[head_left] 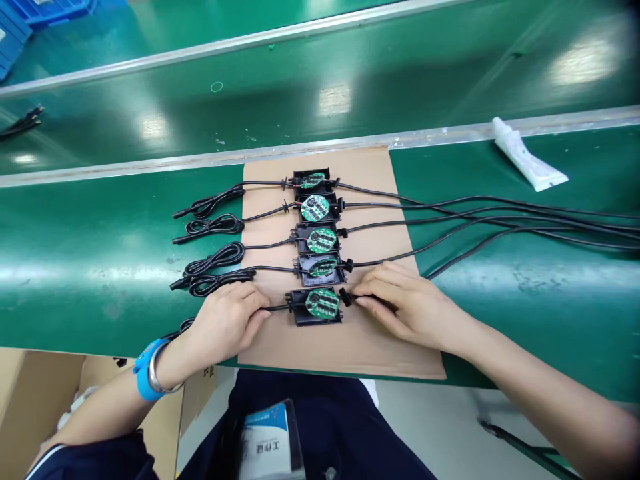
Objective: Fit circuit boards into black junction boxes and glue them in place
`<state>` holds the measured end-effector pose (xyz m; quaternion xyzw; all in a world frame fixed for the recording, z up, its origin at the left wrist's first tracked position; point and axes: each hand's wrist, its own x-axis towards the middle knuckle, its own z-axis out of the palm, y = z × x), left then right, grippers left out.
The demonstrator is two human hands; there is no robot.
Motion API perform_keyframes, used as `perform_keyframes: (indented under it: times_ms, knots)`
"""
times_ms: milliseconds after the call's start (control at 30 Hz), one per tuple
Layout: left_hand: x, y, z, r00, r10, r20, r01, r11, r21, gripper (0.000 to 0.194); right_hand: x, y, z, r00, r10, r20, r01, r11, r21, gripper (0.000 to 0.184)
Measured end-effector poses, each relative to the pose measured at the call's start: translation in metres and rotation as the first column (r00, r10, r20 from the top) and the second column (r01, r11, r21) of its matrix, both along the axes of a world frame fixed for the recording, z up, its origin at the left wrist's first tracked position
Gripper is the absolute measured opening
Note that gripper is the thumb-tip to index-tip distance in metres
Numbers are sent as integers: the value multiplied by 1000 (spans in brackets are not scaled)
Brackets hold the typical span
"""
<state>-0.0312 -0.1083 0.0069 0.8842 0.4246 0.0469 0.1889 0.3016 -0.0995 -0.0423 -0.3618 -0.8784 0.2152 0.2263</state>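
Several black plastic housings, each with a green circuit board and a cable at either end, lie in a column on a brown cardboard sheet (280,350). My left hand (233,317) is closed on the left cable (278,308) of the nearest housing (306,321); that housing's board (323,304) sits on top, slightly askew. On the other side, my right hand (400,300) pinches the right cable just behind its black strain relief (345,297). This strain relief stands apart from the housing's right end. My left palm hides part of that cable's length.
Coiled cables (215,257) with plugs lie left of the cardboard. Long black cables (500,220) run off right. A white tube (527,157) lies at the back right, near a metal strip (430,139). Blue bins (30,20) and more cable ends (23,123) are at far left.
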Motion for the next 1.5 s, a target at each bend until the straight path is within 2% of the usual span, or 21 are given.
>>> perform_keyframes:
  times_ms: [133,267,333,500,633,700,867,933,1033,1100,1167,1233,1300,1367,1500]
  knots:
    - [-4,-3,5,998,26,60,-30,998,59,14,-4,-3,-4,1000,4,-28,-3,1000,26,9]
    - [-2,-3,6,998,-18,-68,21,998,52,15,-8,-4,-5,1000,-21,-5,21,997,74,8]
    - [0,0,6,996,-46,-72,48,998,35,17,-8,-4,-6,999,-48,25,45,993,109,6]
    - [3,0,15,991,-68,112,73,996,-49,17,-6,-4,-6,997,-69,27,66,994,90,5]
    - [5,-8,12,984,-176,-1,175,978,-118,14,-5,-3,-3,996,-70,49,67,997,49,9]
    - [7,-10,6,985,-154,-71,149,986,-76,13,-5,-3,-2,997,-61,53,58,997,43,10]
    - [11,1,0,982,50,-181,-25,990,140,14,-4,-3,-3,999,-37,38,36,999,26,10]
    - [12,6,3,973,73,-220,-39,987,156,11,-4,-4,-3,999,-31,40,31,999,16,9]
    - [10,9,12,965,5,-262,12,998,64,5,-2,-4,-1,999,-17,50,18,1000,-17,3]
    - [7,8,20,964,-20,-265,25,1000,16,13,0,-2,3,999,11,49,-9,999,-46,4]
    - [7,8,28,974,-12,-225,21,999,37,21,2,4,9,999,23,26,-22,999,-47,8]
    - [9,13,33,987,2,-158,17,993,115,23,3,14,13,1000,-22,-1,22,1000,21,10]
    - [13,24,31,989,10,-149,19,982,188,22,4,25,13,997,-76,26,72,989,132,10]
    - [18,38,23,976,12,-215,35,976,215,19,4,35,10,992,-80,96,58,976,212,9]
    - [19,58,7,967,-2,-256,42,988,148,13,5,42,-1,993,-56,99,34,977,212,9]
